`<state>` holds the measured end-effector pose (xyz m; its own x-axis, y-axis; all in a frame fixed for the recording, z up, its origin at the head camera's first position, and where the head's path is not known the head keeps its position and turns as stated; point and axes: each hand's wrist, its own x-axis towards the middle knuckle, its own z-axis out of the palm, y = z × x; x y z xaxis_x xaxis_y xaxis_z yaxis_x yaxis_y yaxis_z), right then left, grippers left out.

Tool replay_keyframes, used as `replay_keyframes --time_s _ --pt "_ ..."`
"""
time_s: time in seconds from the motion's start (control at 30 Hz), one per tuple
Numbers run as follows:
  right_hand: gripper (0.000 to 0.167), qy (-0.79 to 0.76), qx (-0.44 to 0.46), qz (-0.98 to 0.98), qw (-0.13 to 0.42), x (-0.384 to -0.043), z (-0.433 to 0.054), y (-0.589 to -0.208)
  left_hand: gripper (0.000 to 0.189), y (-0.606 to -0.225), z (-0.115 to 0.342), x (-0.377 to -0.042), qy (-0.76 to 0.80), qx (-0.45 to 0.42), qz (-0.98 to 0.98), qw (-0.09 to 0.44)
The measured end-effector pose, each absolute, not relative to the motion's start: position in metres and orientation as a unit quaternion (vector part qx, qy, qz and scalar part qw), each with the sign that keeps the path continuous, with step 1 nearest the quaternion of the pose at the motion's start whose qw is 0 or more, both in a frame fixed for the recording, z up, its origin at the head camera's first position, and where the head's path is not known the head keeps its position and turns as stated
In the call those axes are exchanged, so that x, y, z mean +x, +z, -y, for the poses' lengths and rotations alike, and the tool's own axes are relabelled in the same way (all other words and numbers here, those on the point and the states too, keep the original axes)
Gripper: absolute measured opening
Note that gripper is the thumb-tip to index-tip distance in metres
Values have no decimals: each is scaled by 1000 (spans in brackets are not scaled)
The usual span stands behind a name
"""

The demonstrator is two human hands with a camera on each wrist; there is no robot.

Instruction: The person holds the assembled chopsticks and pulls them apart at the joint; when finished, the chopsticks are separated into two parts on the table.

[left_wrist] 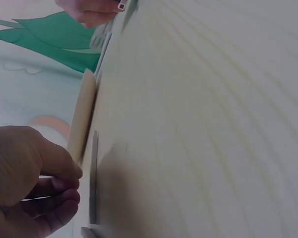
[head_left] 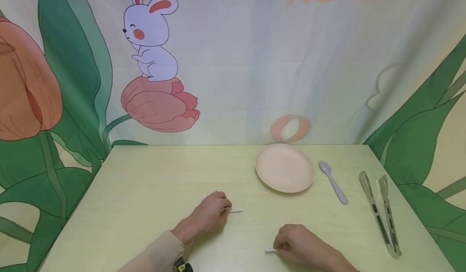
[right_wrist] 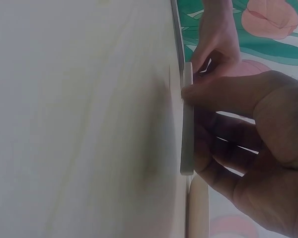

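My right hand (head_left: 302,245) pinches a short white strip (right_wrist: 187,134) between thumb and fingers, low over the table. The strip's near end sticks out to the left of the fingertips in the head view. Further left and back, my left hand (head_left: 209,213) is low over the table with its fingers bent. A thin, flat strip (left_wrist: 93,181) lies right by its fingertips, and its end (head_left: 236,211) shows beyond them in the head view. I cannot tell whether the left fingers hold it. Another small pale piece (left_wrist: 88,232) shows at the lower edge of the left wrist view.
A round pale pink plate (head_left: 284,168) sits at the back of the table, beyond both hands. To its right lie a light grey spoon (head_left: 333,182) and a pair of tongs (head_left: 380,215) with spread arms. A printed curtain (head_left: 233,62) hangs behind the table's back edge.
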<state>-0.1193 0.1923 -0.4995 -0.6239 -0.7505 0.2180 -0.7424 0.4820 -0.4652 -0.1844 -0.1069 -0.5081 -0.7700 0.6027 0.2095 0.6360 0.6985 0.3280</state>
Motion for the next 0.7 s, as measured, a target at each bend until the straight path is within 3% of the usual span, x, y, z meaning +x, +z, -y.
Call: replay_keyframes --time_s 0.27,0.7 --pt "12 -260 -429 -865 12 -119 -192 -504 13 -500 115 -173 -197 -341 915 87" --pt "12 -257 -427 -867 29 -117 -191 -503 18 -490 135 -141 -211 -283 932 82"
